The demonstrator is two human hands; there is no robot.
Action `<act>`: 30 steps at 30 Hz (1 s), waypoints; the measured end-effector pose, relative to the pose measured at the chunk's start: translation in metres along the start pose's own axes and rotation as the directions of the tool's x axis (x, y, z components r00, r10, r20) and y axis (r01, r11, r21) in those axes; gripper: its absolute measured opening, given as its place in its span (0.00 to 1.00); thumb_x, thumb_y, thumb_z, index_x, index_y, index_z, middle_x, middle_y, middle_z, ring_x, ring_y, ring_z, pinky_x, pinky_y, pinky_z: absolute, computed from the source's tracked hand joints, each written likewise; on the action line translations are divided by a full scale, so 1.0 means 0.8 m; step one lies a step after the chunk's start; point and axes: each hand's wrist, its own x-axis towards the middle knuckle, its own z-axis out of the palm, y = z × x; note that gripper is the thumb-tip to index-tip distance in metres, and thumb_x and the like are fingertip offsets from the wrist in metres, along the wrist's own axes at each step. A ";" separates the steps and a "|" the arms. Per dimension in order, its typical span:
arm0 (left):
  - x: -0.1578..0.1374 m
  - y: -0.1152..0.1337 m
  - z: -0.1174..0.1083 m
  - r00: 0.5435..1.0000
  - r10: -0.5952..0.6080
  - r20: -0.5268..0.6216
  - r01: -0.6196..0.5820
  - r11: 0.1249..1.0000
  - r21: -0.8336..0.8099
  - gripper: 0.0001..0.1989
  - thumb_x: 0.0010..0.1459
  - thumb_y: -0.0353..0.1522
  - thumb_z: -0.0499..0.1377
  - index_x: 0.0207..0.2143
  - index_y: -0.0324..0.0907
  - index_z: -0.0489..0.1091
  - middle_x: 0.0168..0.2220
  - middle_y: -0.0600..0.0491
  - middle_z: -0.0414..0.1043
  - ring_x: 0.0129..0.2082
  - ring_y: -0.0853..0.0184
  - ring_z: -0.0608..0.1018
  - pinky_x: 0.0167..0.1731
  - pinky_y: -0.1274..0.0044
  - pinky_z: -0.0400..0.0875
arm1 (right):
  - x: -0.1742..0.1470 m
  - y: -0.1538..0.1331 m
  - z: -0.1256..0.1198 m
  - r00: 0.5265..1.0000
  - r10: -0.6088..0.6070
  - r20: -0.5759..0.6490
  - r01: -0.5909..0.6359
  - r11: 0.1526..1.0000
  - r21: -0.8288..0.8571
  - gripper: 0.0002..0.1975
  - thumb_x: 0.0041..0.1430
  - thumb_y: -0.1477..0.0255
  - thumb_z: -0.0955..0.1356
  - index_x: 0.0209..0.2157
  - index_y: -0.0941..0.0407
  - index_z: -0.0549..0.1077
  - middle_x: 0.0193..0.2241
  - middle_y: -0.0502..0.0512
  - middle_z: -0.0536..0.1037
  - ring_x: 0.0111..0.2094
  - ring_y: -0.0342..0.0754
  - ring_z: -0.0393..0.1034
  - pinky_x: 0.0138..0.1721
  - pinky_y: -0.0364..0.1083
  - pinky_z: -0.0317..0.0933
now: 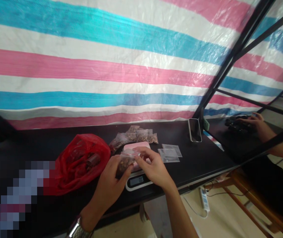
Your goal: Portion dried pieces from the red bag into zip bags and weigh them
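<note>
Between my hands is a small clear zip bag (125,162) with brown bits inside, held above a digital scale (129,187). My left hand (113,178) grips the bag's left side. With closed fingers, my right hand (152,163) pinches its top right edge near the zip. The scale's display reads about 0.0, and a pink tray (141,144) shows behind the bag. Several filled zip bags (141,135) lie in a pile behind the scale. To the right are flat, empty zip bags (170,154). An open red plastic bag (84,165) stands to the left.
A phone (195,130) leans near a black frame post (202,109) at the desk's right. Striped plastic sheeting (106,72) hangs behind the black desk (181,172). Beyond the frame, another person's hand (253,120) is at a dark object. A power strip (204,200) lies below.
</note>
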 end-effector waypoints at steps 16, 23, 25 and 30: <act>0.009 -0.022 -0.008 0.993 -0.017 -0.120 0.031 0.993 0.114 0.16 0.72 0.42 0.55 0.55 0.46 0.74 0.49 0.46 0.78 0.48 0.55 0.75 0.50 0.62 0.73 | 0.028 0.040 -0.015 0.923 -0.077 -0.377 -0.146 0.836 -0.529 0.08 0.61 0.64 0.73 0.36 0.51 0.86 0.41 0.60 0.80 0.47 0.61 0.70 0.55 0.59 0.62; 0.009 -0.027 -0.029 0.977 0.018 -0.211 0.011 0.991 0.135 0.13 0.73 0.40 0.53 0.49 0.47 0.74 0.47 0.48 0.79 0.49 0.55 0.77 0.54 0.62 0.71 | 0.025 0.051 -0.023 0.823 -0.131 -0.553 -0.240 0.801 -0.548 0.16 0.66 0.61 0.69 0.46 0.51 0.85 0.46 0.66 0.78 0.50 0.66 0.67 0.58 0.66 0.60; 0.010 -0.026 -0.032 0.974 0.022 -0.224 0.007 0.992 0.127 0.12 0.73 0.39 0.53 0.48 0.47 0.74 0.47 0.48 0.79 0.49 0.56 0.78 0.54 0.64 0.72 | 0.026 0.055 -0.033 0.776 -0.141 -0.615 -0.261 0.816 -0.516 0.16 0.66 0.61 0.67 0.43 0.52 0.85 0.45 0.65 0.80 0.48 0.65 0.69 0.58 0.65 0.60; 0.010 -0.025 -0.039 0.970 0.022 -0.244 0.002 0.995 0.100 0.10 0.72 0.36 0.54 0.45 0.47 0.75 0.45 0.49 0.79 0.47 0.58 0.79 0.50 0.66 0.74 | 0.023 0.062 -0.054 0.731 -0.130 -0.670 -0.289 0.831 -0.476 0.18 0.66 0.63 0.64 0.39 0.55 0.85 0.42 0.66 0.83 0.49 0.65 0.72 0.57 0.62 0.60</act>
